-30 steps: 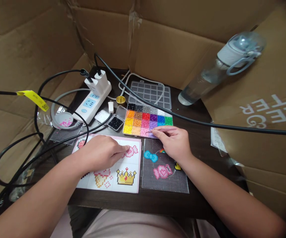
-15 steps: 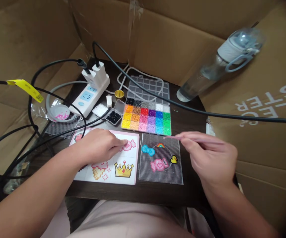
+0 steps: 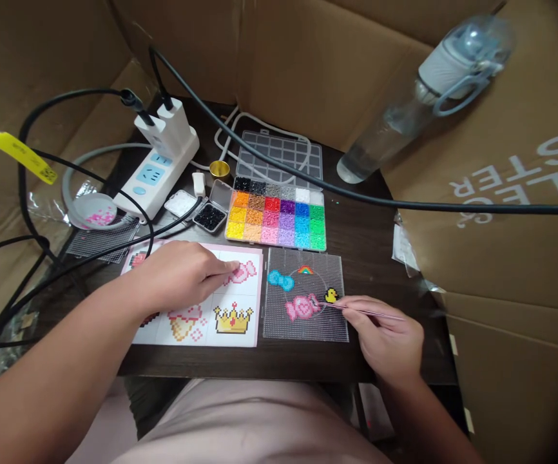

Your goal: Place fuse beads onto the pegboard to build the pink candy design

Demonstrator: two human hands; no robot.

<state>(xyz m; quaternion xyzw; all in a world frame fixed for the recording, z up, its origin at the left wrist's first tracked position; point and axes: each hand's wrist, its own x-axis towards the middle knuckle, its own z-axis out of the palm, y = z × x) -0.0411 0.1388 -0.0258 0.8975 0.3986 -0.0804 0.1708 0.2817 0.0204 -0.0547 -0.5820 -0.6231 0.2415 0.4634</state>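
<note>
My left hand [image 3: 182, 276] rests on a pattern sheet [image 3: 238, 298], its index finger stretched out onto the printed pink candy and its other fingers curled, holding nothing. Pink tweezers [image 3: 370, 312] are pinched in my right hand [image 3: 388, 335]. Their tip is at the right end of a pink bead candy [image 3: 303, 307] on the clear pegboard [image 3: 303, 330]. Whether a bead is between the tips is too small to tell. Also on the board are a blue bead bow [image 3: 280, 280], a small rainbow [image 3: 305, 270] and a yellow duck [image 3: 332, 295].
Behind the board stands a sorted bead box [image 3: 279, 216], its lid open. Left of it are a black bead case [image 3: 210, 217], a gold cup [image 3: 220, 170] and a power strip [image 3: 156, 177]. A black cable [image 3: 269, 154] crosses above. A water bottle [image 3: 404, 122] stands back right.
My right hand has brought the tweezers down and toward me, from above the board's far edge to the bead candy. My left finger stays on the printed candy. The camera view has shifted slightly.
</note>
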